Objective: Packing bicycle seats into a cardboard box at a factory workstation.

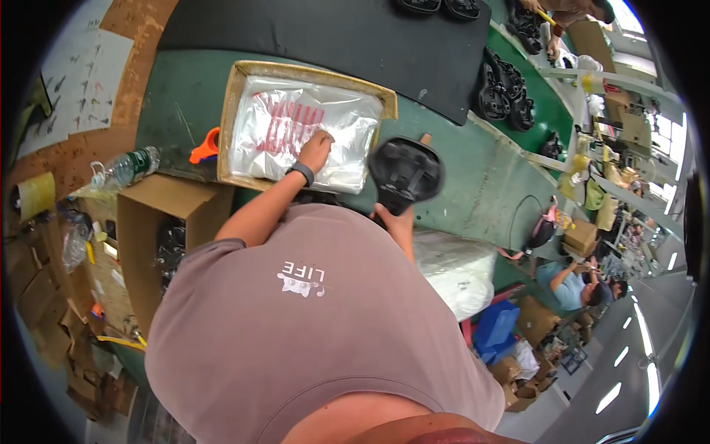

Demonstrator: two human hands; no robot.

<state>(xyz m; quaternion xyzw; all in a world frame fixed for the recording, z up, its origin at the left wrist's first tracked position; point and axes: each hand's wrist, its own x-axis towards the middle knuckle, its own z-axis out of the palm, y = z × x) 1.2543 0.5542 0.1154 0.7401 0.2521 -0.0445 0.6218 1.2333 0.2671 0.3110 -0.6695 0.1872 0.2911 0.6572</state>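
Observation:
An open cardboard box [229,140] on the green table holds a stack of clear plastic bags [344,126] with red print. My left hand [316,150] rests on the stack, its fingers curled closed on the top bag; the fingertips are partly hidden. To the right of the box is a black molded plastic part [408,170], with a wide, hollow body and a narrower end toward me. My right hand [394,220] grips that narrow end, holding the part over the table.
Orange-handled scissors [205,146] lie left of the box, near a plastic bottle [129,166]. A cardboard carton [159,200] stands closer on the left. A black mat [318,44] covers the far table. More black parts [505,89] lie farther right, and people [566,280] work beyond.

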